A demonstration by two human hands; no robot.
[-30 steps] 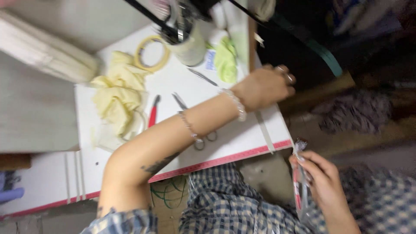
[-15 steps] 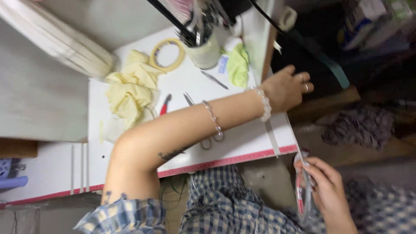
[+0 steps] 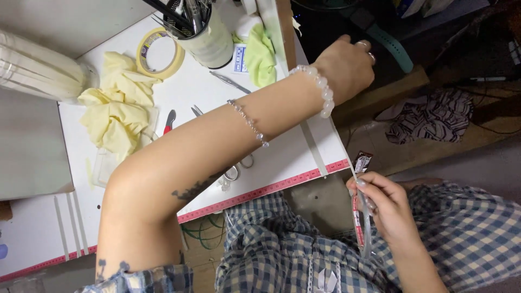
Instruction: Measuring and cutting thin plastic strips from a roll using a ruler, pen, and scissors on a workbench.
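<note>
Here, a slim clear-wrapped packet with red print [image 3: 362,217] is pinched unopened in the right hand [image 3: 386,209]; the left hand [image 3: 347,68], loosely curled and empty, is stretched past the white table's edge [image 3: 304,157].

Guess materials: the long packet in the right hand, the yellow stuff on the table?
Long packet: looks like clear glossy plastic film with a red printed strip; it catches light and shows the right hand through it. Yellow stuff: soft matte cloth, going by the limp crumpled folds; possibly thin gloves, hard to tell.
</note>
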